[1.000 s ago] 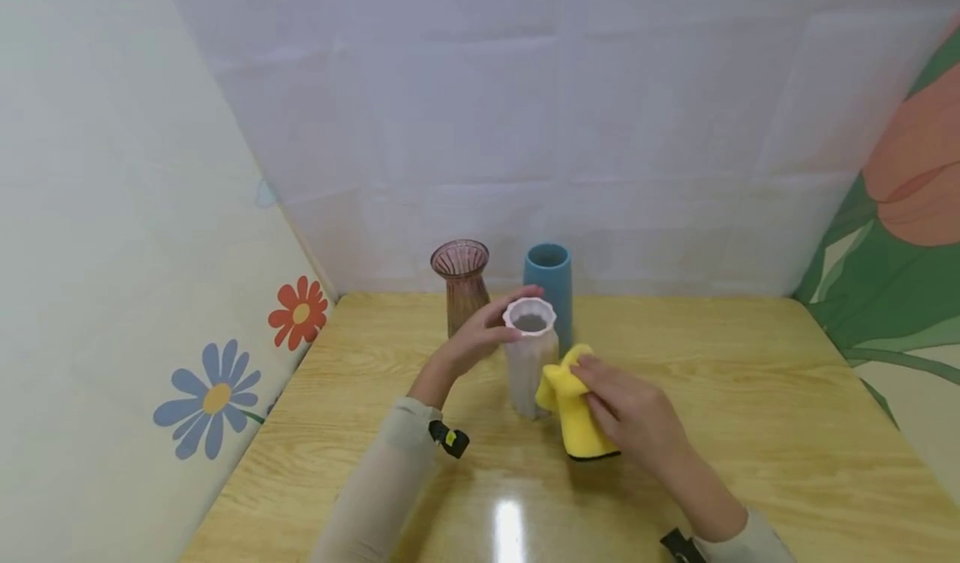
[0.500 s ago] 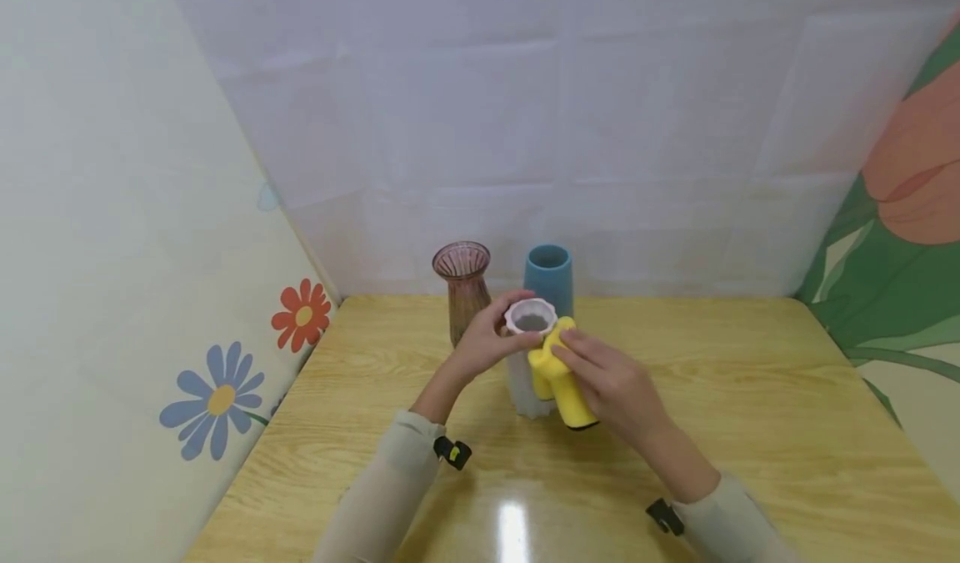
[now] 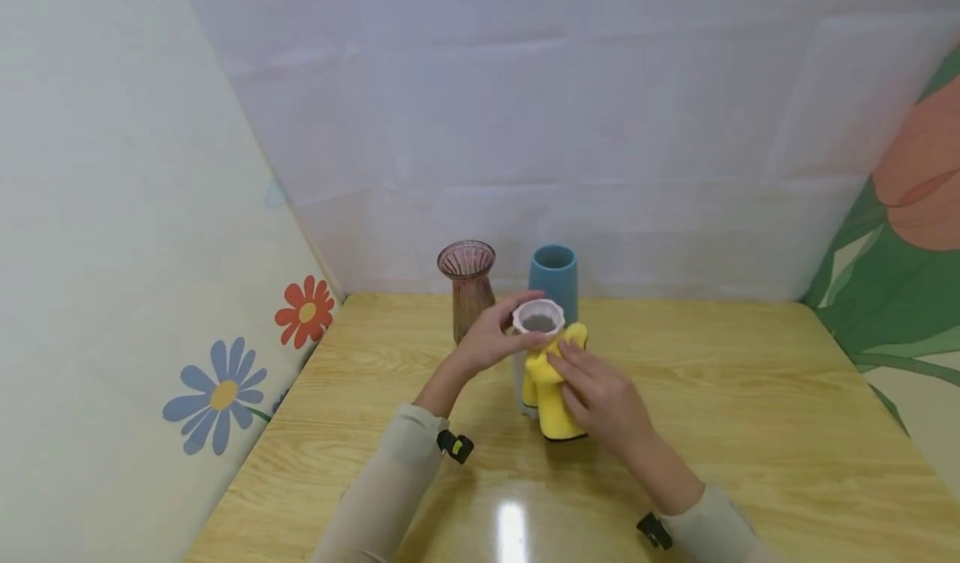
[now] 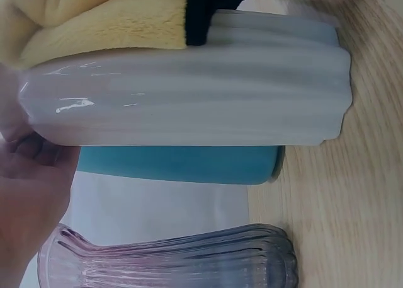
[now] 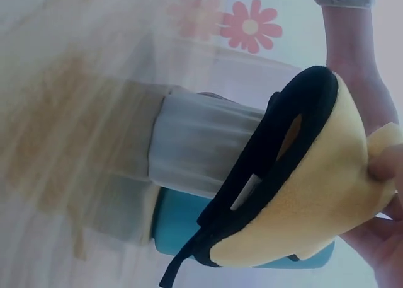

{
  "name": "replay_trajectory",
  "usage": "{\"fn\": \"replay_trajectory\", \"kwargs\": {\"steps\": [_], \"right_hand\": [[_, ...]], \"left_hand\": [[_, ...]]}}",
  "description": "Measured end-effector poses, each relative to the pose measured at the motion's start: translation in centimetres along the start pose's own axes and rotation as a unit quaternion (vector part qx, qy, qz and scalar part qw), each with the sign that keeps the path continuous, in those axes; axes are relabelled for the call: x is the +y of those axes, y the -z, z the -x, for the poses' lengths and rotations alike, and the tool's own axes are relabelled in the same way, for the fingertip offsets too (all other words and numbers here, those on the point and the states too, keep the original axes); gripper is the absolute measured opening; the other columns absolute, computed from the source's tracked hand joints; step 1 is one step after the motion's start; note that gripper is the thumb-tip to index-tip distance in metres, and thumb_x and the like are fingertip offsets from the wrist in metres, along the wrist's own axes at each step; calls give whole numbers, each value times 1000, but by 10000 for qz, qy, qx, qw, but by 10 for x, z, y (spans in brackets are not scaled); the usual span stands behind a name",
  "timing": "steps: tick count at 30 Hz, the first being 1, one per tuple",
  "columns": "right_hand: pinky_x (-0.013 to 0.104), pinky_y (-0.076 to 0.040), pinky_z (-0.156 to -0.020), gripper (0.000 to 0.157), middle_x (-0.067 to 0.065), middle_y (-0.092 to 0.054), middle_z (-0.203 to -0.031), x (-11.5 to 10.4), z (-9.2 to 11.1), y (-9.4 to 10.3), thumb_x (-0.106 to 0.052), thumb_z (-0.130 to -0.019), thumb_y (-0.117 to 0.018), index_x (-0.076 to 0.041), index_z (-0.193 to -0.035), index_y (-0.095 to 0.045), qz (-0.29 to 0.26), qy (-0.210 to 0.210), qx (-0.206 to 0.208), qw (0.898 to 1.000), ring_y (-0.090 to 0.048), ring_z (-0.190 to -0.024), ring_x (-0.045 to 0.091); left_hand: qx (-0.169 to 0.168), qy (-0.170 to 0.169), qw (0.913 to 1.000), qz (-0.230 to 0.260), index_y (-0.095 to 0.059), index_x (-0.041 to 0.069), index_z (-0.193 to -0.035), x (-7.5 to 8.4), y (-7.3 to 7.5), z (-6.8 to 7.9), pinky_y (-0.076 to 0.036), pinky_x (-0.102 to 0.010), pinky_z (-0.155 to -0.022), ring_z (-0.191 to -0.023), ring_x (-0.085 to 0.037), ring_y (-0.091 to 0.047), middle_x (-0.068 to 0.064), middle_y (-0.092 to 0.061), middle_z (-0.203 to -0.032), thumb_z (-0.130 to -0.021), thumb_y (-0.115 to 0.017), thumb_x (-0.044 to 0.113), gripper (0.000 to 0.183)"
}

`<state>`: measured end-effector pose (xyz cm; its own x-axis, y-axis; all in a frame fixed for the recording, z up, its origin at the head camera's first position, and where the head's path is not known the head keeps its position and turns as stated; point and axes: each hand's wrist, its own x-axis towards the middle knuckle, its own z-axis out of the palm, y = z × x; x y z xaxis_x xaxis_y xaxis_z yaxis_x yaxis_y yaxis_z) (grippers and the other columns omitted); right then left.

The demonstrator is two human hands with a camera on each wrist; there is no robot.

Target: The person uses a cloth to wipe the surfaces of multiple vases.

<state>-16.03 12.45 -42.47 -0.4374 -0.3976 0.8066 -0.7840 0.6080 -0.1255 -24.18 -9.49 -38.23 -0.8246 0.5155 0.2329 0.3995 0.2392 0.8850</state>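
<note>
A white fluted vase with a scalloped rim stands upright on the table. My left hand grips it around the top, thumb in front and fingers behind. My right hand pinches a fluffy yellow cloth with black edging, bunched at the top. Held against the right front of the white vase, the cloth covers much of its body in the head view. In the right wrist view the cloth's black-trimmed edge hangs open, showing a small white tag and a black strap.
Behind the white vase stands a blue vase, partly hidden by it. A purple ribbed glass vase is to the left, just beyond my left hand. All stand on a wood-grain table against a pale back wall.
My right hand has brought the cloth leftward onto the white vase, up near its rim, then slightly lower. The left hand has tightened around the vase's top, its thumb now across the front.
</note>
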Motion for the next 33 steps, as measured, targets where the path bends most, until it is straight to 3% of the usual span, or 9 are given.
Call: {"fn": "replay_trajectory", "kwargs": {"steps": [9,17,25,33], "right_hand": [[44,-58,-84,44,20,-70,-120,-5,9,-4,1,-76,-82,-1,-118,-73,34,-114,52,9999,-70,-108,35],[44,-58,-82,41,23,-71,-116,-7,17,-11,-1,-74,-83,0,-114,-75,104,-100,50,9999,-72,-103,37],[44,-59,-80,38,23,-71,-114,-8,23,-16,-1,-75,-83,0,-112,-76,146,-179,-65,9997,-73,-100,37],[44,-59,-79,36,23,-73,-109,-11,27,-19,-2,-74,-83,0,-110,-77,212,-186,-204,9994,-74,-97,36]], "left_hand": [[-268,-162,9994,141,-44,14,-153,1,2,-3,-47,-45,-105,-126,-24,-57,-10,-58,-140,-93,-75,35,71],[-480,-257,9975,446,-44,13,-152,-3,4,-7,-49,-38,-100,-121,-23,-59,-11,-59,-136,-89,-75,52,81],[-642,-290,9944,792,-43,9,-152,-6,5,-10,-49,-40,-101,-123,-25,-57,-15,-57,-138,-92,-75,40,75],[-852,-334,9901,1069,-44,10,-152,-13,8,-14,-48,-37,-100,-121,-21,-56,-15,-55,-138,-85,-76,57,88]]}}
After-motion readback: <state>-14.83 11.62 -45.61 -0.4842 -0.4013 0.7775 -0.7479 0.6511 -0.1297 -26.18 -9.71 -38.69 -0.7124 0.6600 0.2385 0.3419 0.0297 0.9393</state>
